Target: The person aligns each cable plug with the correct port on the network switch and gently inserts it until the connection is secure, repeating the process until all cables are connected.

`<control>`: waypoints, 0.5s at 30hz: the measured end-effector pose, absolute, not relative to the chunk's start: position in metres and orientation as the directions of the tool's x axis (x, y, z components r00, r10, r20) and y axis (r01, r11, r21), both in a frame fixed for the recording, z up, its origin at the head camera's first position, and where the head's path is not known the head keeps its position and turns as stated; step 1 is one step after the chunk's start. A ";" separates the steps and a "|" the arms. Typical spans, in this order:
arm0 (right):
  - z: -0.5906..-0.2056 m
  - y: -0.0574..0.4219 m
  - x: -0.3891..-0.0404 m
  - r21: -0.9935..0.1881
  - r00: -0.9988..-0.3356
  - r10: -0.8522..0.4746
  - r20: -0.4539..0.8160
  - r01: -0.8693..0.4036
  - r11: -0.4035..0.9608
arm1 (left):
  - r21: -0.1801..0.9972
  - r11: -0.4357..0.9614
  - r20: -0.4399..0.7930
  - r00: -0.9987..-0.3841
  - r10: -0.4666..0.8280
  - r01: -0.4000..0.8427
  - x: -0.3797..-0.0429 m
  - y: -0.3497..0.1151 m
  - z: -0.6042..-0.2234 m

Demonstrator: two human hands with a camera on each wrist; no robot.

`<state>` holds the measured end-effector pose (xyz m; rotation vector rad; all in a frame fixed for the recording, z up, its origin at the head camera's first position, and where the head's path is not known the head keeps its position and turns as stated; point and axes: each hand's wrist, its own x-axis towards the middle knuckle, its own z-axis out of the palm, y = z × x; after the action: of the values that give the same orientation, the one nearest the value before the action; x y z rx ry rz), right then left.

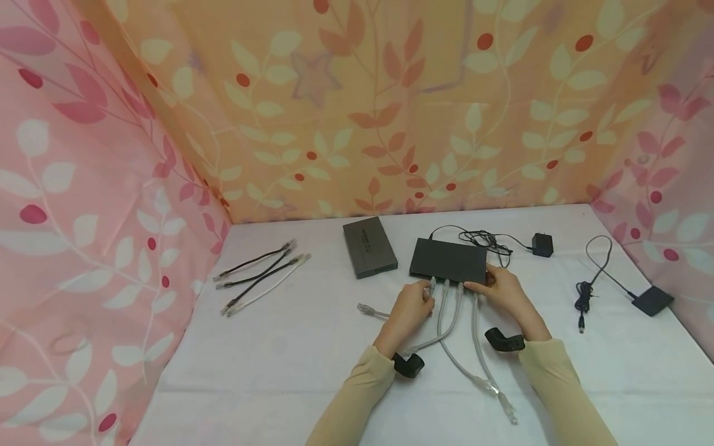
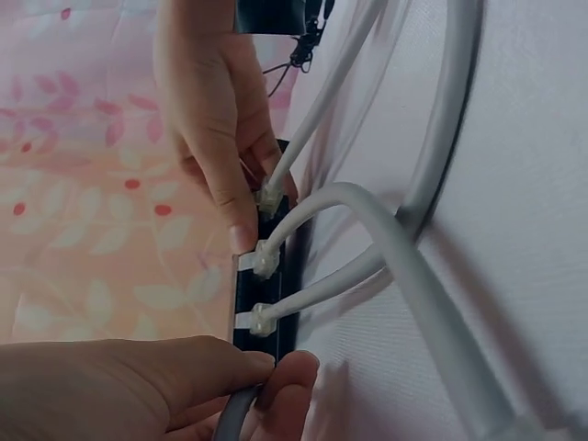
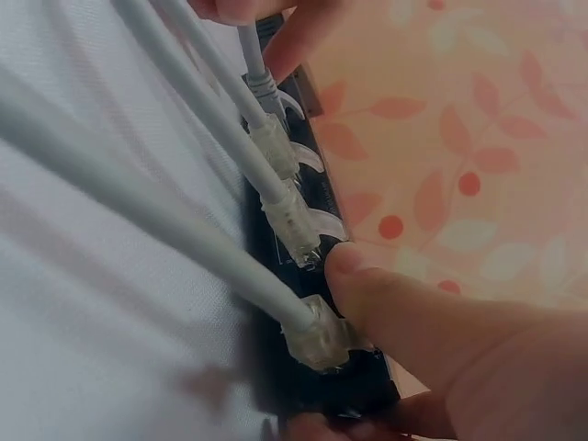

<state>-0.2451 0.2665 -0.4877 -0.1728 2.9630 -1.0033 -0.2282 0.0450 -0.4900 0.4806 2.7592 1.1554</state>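
A flat black network switch (image 1: pixel 449 259) lies near the back of the table, its front edge fitted with several grey-white network cables (image 1: pixel 458 310) with clear plugs. At the leftmost port my left hand (image 1: pixel 409 308) pinches one network cable (image 2: pixel 237 413) between thumb and fingers, close to its plug (image 3: pixel 262 87). My right hand (image 1: pixel 504 294) grips the right end of the switch, thumb on the top edge and fingers underneath, beside the rightmost clear plug (image 3: pixel 317 340). A thin black power cord (image 1: pixel 446 227) leaves the back of the switch.
Left of the switch lies a grey box (image 1: pixel 370 246) with ports. Short black cables (image 1: pixel 259 272) and one white cable (image 1: pixel 270 286) are at far left. A power adapter (image 1: pixel 542 244) sits behind right, another adapter (image 1: pixel 652 301) at right. Loose cable ends (image 1: pixel 506 409) trail toward the front.
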 end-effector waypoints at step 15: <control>-0.493 0.270 -0.246 -0.574 -0.980 -0.159 0.122 -0.200 0.794 | 0.640 0.722 -0.013 -0.936 0.353 0.263 -0.223 0.048 -0.487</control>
<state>-0.2463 0.2699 -0.4933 -0.3043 3.0389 -0.9844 -0.2233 0.0484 -0.4870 0.5017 2.7900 1.0059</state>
